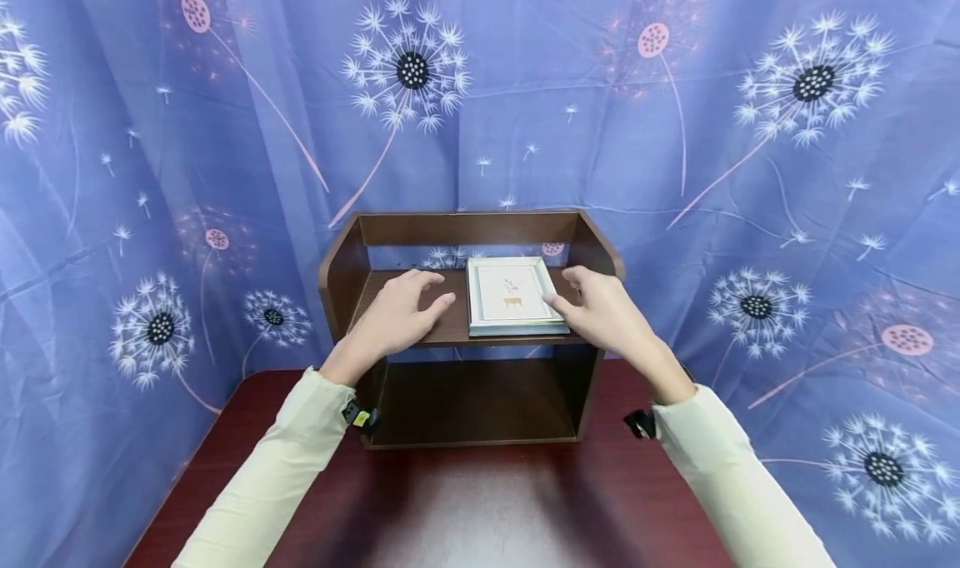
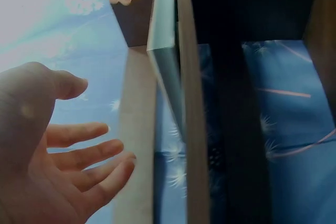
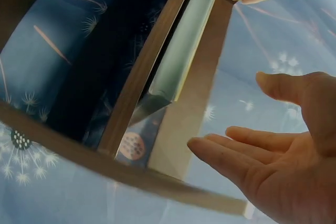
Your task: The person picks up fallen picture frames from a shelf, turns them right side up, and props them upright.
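Note:
A pale green picture frame (image 1: 513, 297) lies flat, picture side up, on the upper board of a dark brown two-tier shelf (image 1: 468, 228). Its picture shows a small plant above a tan shape. My left hand (image 1: 397, 314) hovers over the upper board, left of the frame, fingers relaxed and holding nothing. Near the frame's right edge is my right hand (image 1: 603, 310), fingers loosely bent with nothing between them. The right wrist view shows a gap between that hand (image 3: 283, 156) and the frame (image 3: 189, 35). In the left wrist view the left hand (image 2: 63, 145) is also apart from it.
The shelf stands on a dark red table (image 1: 465, 510), its lower board (image 1: 472, 401) under the upper one. Side panels (image 1: 341, 281) rise at both ends of the upper board. A blue curtain (image 1: 510, 151) with dandelion prints hangs behind and at both sides.

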Available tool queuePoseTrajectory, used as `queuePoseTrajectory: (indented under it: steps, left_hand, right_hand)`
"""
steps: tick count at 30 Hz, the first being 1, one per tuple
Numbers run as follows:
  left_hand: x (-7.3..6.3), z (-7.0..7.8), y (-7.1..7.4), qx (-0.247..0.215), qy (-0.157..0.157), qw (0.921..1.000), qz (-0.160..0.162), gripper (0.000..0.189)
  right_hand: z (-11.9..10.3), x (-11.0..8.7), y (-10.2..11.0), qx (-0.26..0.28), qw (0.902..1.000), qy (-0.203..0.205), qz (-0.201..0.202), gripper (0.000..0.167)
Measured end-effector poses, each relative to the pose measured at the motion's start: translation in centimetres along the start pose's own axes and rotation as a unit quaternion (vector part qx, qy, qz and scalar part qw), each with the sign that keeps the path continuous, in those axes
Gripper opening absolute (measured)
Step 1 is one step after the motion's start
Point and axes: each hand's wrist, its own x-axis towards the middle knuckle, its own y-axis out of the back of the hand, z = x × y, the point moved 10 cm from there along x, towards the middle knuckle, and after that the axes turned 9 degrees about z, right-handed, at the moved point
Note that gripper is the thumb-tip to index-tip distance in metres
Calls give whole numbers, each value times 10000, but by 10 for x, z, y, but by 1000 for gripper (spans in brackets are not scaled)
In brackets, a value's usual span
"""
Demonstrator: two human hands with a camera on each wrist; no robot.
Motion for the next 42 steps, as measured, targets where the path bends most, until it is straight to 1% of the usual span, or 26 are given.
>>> queuePoseTrajectory:
  steps: [2, 3, 5, 7, 9, 13, 15, 17, 18, 20, 23, 26, 27, 31, 32, 33, 34, 36, 38, 39, 42]
  left_hand:
    - [5, -5, -8, 3, 155, 9998, -137, 56]
    - [7, -7, -11, 7, 254, 9994, -213, 57]
    - [10, -10, -17, -15, 383, 9988, -293, 60]
    - [11, -11, -22, -52, 486, 9981, -378, 62]
    - [12, -12, -29, -52, 587, 9971, -490, 66]
    - [13, -9, -41, 8, 675, 9952, -708, 73]
    - [13, -6, -46, 37, 688, 9945, -788, 74]
    - [13, -3, -49, 54, 637, 9947, -807, 74]
    - [13, -1, -50, 37, 625, 9948, -798, 72]
    - [14, 3, -52, 0, 590, 9953, -770, 65]
    - [16, 6, -53, -127, 601, 9958, -673, 53]
    - [18, 7, -53, -213, 654, 9957, -619, 53]
    - [22, -2, -61, -257, 583, 9962, -589, 56]
    - [24, 0, -65, -253, 603, 9950, -760, 60]
    - [25, -3, -69, -217, 542, 9953, -779, 60]
    - [25, -3, -71, -214, 544, 9947, -841, 60]
    - [20, 7, -66, -181, 651, 9934, -929, 57]
    - [19, 8, -69, -177, 683, 9927, -974, 55]
    - [18, 7, -71, -208, 753, 9927, -914, 51]
    - [15, 10, -69, -253, 847, 9922, -877, 50]
    - [14, 7, -69, -269, 964, 9933, -585, 44]
  right_hand:
    - [-2, 18, -11, -10, 9998, -75, -199, 39]
    - [-1, 27, -16, -36, 9994, -140, -309, 39]
    - [-3, 43, -25, -115, 9985, -213, -482, 40]
    - [0, 57, -34, -235, 9965, -381, -700, 43]
    - [5, 68, -42, -361, 9933, -599, -918, 42]
    - [16, 85, -53, -454, 9860, -1006, -1252, 38]
    - [21, 91, -57, -480, 9836, -1109, -1340, 43]
    - [26, 94, -60, -492, 9819, -1188, -1393, 52]
    - [29, 96, -61, -523, 9812, -1227, -1394, 53]
    - [34, 99, -64, -575, 9801, -1287, -1396, 48]
    - [41, 100, -69, -579, 9783, -1363, -1446, 37]
    - [46, 99, -75, -527, 9769, -1416, -1510, 29]
    - [47, 100, -76, -524, 9767, -1424, -1520, 27]
    - [54, 101, -78, -641, 9776, -1422, -1416, 20]
    - [56, 101, -78, -676, 9781, -1410, -1377, 18]
    - [58, 101, -79, -696, 9781, -1427, -1345, 14]
    - [60, 101, -80, -710, 9781, -1445, -1318, 10]
    - [62, 101, -82, -733, 9786, -1462, -1247, 9]
    - [65, 100, -83, -682, 9788, -1537, -1169, 14]
    - [66, 100, -83, -659, 9789, -1583, -1112, 17]
    - [67, 99, -82, -614, 9802, -1635, -934, 20]
